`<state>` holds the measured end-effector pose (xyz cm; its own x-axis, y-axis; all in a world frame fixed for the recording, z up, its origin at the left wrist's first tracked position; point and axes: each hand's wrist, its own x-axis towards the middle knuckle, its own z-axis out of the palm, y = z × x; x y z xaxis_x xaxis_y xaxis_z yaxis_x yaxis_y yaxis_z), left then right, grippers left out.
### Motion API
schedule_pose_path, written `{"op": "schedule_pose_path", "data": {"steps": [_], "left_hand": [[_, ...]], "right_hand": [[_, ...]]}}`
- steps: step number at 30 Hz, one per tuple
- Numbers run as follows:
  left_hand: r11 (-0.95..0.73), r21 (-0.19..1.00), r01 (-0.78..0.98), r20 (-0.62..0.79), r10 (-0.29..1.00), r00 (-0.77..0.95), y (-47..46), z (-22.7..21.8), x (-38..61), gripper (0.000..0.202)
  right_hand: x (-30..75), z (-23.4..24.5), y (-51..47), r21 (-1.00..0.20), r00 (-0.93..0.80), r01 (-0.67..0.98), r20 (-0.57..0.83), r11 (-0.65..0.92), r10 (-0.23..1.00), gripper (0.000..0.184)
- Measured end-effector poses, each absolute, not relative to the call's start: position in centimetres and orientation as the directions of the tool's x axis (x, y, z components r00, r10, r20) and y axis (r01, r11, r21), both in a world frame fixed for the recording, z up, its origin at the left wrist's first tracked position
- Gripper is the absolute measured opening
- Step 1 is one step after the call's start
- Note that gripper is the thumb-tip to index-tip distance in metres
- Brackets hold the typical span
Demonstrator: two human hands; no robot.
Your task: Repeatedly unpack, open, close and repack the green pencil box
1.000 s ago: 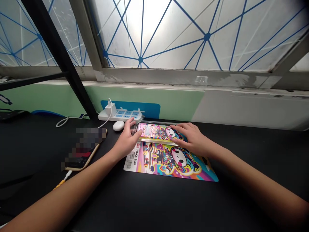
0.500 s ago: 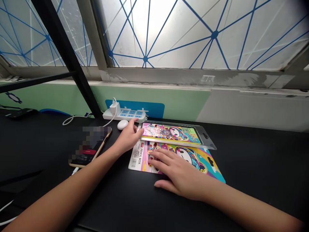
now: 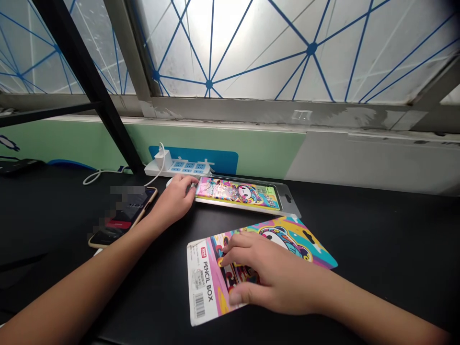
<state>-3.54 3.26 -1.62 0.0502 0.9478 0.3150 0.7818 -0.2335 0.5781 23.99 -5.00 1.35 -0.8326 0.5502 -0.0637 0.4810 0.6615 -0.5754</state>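
Note:
A pencil box [image 3: 239, 192] with a colourful cartoon print lies in a clear plastic tray [image 3: 289, 205] at the back of the desk. My left hand [image 3: 176, 200] is at the left end of the tray, thumb and fingers closed about its edge; the exact contact is partly hidden. Closer to me lies a printed backing card [image 3: 206, 287] marked "PENCIL BOX", slanted on the desk. My right hand [image 3: 266, 273] rests over the card with fingers spread and thumb near its front edge, covering much of the print.
On the left lies a phone [image 3: 124, 218] with a cable near it. A white power strip [image 3: 179, 167] with a plugged-in charger [image 3: 163, 159] stands against the wall. A white rounded object [image 3: 170, 182] is mostly hidden behind my left hand. A black frame post [image 3: 108, 115] rises at the left.
The backing card has slid toward me and turned, coming out from under the tray's front edge with my right hand on it. The tray and my left hand have shifted slightly left.

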Motion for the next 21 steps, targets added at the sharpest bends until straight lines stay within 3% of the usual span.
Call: {"op": "schedule_pose_path", "data": {"steps": [4, 8, 13, 17, 21], "left_hand": [[-0.408, 0.268, 0.873, 0.471, 0.846, 0.251, 2.0, -1.4, -2.1, 0.04], [-0.536, 0.088, 0.84, 0.393, 0.793, 0.465, 1.2, -1.5, -0.2, 0.047], [-0.552, -0.069, 0.831, 0.317, 0.778, 0.543, 1.6, -2.0, 1.2, 0.054], [-0.546, -0.156, 0.823, 0.276, 0.776, 0.567, 2.1, -2.4, 1.1, 0.047], [-0.561, -0.189, 0.806, 0.255, 0.765, 0.592, 2.1, -2.3, 0.6, 0.055]], "right_hand": [[23.1, -0.5, -3.8, -0.395, -0.762, 0.56, 0.099, 0.728, 0.64, 0.049], [22.2, -1.8, -2.6, -0.288, -0.664, 0.673, 0.171, 0.682, 0.728, 0.037], [21.7, -2.0, -2.6, -0.129, -0.666, 0.708, 0.203, 0.694, 0.718, 0.03], [21.6, -1.6, -3.3, -0.133, -0.677, 0.703, 0.176, 0.699, 0.715, 0.035], [21.8, 0.4, -4.4, -0.201, -0.662, 0.721, 0.083, 0.663, 0.745, 0.038]]}}
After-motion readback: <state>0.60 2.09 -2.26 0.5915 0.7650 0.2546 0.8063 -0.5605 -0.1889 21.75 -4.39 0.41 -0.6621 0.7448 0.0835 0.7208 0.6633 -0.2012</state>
